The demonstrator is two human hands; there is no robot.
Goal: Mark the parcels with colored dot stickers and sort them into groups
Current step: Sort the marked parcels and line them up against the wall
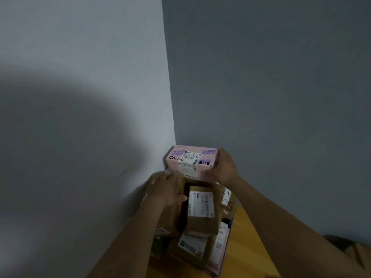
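Parcels stacked in room corner, lower centre of frame, on wooden floor. Pink box topmost, pushed toward the corner where the two grey walls meet; white shipping label on its upper face.

Right hand clasped on pink box: thumb along the near edge, fingers wrapped over the right end. Left hand spread flat on a brown carton at left of the stack, fingers loosely curled over its top edge; blurred, so exact contact uncertain.

Small brown carton with white label just below pink box, centre of stack. More labelled parcels beneath, toward bottom of frame.

No dot stickers visible on any parcel, no sticker sheet in view. Judged step: early, pulling the first parcel off the pile for marking. Sorting not begun.

Next move likely calls for: lifting pink box clear while steadying the stack with the left hand, since cartons below sit unevenly and could slide.
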